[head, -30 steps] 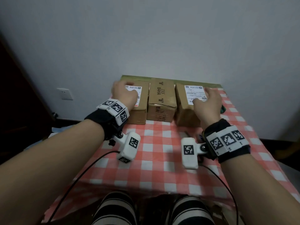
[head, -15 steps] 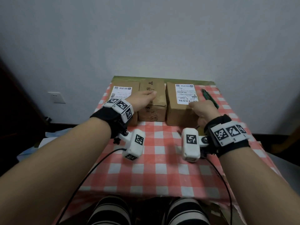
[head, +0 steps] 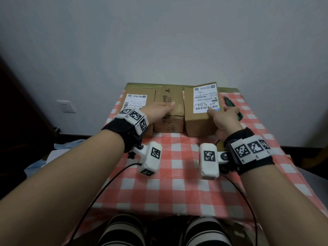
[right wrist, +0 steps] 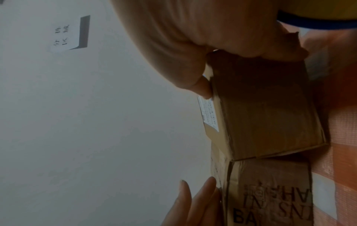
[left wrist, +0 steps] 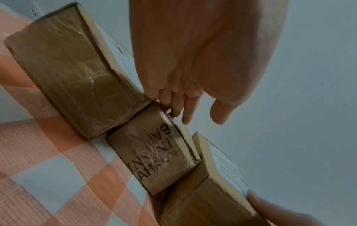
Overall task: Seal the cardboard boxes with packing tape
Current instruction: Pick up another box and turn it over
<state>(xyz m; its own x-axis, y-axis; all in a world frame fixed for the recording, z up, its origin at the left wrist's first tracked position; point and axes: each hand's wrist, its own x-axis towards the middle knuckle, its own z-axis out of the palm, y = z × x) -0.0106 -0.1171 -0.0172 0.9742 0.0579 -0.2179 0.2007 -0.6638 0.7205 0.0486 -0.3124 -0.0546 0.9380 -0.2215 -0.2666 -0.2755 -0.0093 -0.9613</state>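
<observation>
while left hand [head: 158, 110] lies flat, right hand [head: 224, 119] grips tilted box [head: 200, 110].

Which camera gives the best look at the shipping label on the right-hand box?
The head view: the shipping label faces that camera, showing its barcodes, with the right hand gripping its near corner. The right wrist view shows the label only edge-on as a thin strip; the left wrist view shows it steeply slanted and blurred.
</observation>
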